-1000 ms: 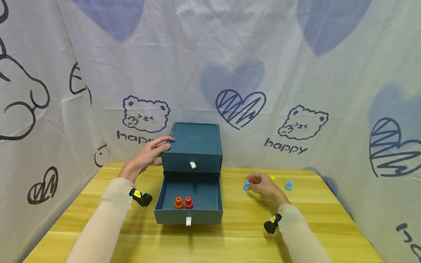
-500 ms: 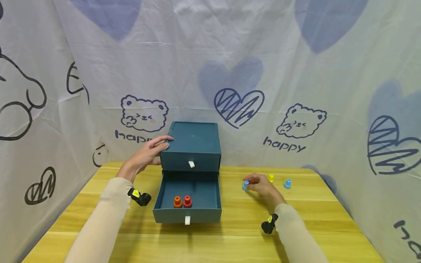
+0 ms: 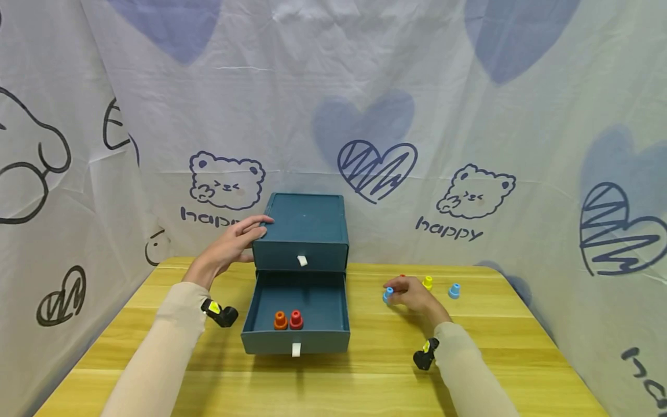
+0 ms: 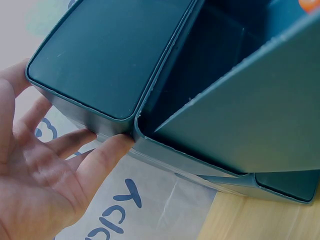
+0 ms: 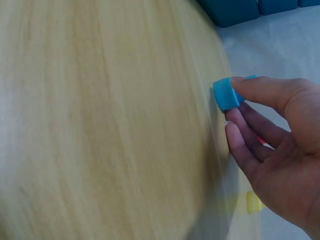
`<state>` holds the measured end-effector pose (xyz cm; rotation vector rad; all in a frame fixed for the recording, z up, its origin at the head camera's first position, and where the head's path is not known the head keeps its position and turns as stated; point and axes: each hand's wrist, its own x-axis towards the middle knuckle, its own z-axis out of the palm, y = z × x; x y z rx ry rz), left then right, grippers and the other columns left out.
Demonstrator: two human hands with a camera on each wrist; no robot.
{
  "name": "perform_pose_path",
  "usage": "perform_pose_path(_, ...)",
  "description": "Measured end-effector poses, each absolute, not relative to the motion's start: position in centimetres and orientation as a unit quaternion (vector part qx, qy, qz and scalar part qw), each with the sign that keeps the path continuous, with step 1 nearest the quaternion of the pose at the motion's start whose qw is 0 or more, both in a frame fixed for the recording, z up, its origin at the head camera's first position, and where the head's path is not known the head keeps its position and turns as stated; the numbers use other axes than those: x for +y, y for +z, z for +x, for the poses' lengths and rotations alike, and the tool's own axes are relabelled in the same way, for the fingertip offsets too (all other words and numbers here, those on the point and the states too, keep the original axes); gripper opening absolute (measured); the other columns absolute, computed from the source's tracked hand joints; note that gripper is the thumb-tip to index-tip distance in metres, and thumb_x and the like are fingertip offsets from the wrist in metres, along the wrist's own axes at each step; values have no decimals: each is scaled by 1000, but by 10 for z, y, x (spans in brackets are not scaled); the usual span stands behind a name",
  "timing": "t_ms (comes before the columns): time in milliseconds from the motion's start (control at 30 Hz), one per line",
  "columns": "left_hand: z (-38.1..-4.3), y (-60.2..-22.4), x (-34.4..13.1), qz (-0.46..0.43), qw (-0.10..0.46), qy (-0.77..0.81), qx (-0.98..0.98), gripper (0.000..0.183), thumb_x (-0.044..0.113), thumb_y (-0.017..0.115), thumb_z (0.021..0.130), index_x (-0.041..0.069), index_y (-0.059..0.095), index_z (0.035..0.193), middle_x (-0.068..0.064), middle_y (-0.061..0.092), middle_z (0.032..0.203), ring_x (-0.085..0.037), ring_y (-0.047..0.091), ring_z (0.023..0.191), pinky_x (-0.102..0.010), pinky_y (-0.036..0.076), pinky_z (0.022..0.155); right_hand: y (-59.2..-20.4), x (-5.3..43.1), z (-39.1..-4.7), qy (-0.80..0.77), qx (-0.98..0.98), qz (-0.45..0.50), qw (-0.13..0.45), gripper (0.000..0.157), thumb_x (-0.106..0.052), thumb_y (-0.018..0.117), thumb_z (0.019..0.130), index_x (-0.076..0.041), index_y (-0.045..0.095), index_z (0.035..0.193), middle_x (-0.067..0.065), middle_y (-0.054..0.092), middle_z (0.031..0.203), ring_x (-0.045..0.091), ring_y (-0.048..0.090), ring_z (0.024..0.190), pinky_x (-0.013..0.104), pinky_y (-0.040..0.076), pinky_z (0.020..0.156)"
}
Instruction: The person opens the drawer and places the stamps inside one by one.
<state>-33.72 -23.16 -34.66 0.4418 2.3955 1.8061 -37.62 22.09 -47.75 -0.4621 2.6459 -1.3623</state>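
The right hand (image 3: 413, 294) pinches the blue peg (image 3: 388, 295) between thumb and fingers, right of the lower drawer (image 3: 296, 343); whether it is off the table (image 3: 385, 376), I cannot tell. Held so lightly, it could slip or tip, and the hand could nudge the yellow peg (image 3: 427, 282) close by. The left hand (image 3: 227, 248) rests spread fingers against the cabinet (image 3: 306, 220) — a hard push there might skew it. The drawer's raised front could catch a low peg; open wood separates drawer and right hand, and there's room behind the orange peg (image 3: 280, 321) and red peg (image 3: 296, 320).
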Motion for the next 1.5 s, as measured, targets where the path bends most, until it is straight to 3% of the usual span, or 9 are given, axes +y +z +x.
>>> perform_pose_path(367,-336,-346,-232,143,55,592,791,54,43,50,108,16,41,154,-16,17,172,-51,23,155,-72,37,113,-480,221,-377,-440,881,-166,54,29,-4,71,95,4,70,122,21,72,113,27,66,104,43,55,97)
perform_pose_path(633,-337,-346,-233,143,54,590,793,54,44,50,108,16,41,154,-16,17,172,-51,22,156,-72,38,113,-474,225,-375,-479,858,-158,98,36,-9,68,98,3,65,132,26,64,125,27,65,106,41,62,87)
perform_pose_path(1167,-336,-346,-232,141,52,590,793,53,43,51,108,17,43,154,-17,21,170,-50,26,154,-71,40,112,-454,237,-368,-512,824,-189,152,44,-8,67,98,5,60,139,30,62,133,21,69,104,46,62,94)
perform_pose_path(1367,-336,-346,-232,141,53,591,793,53,43,50,108,16,42,154,-17,21,170,-50,25,154,-71,40,112,-448,237,-364,-511,822,-198,153,47,-7,69,97,8,58,140,36,59,135,23,72,105,45,62,95)
perform_pose_path(1500,-335,-346,-231,140,53,592,792,53,43,50,109,16,42,154,-17,22,170,-50,26,154,-70,40,112,-444,235,-361,-499,831,-200,146,45,-9,71,96,5,62,138,32,64,132,21,74,102,43,62,94)
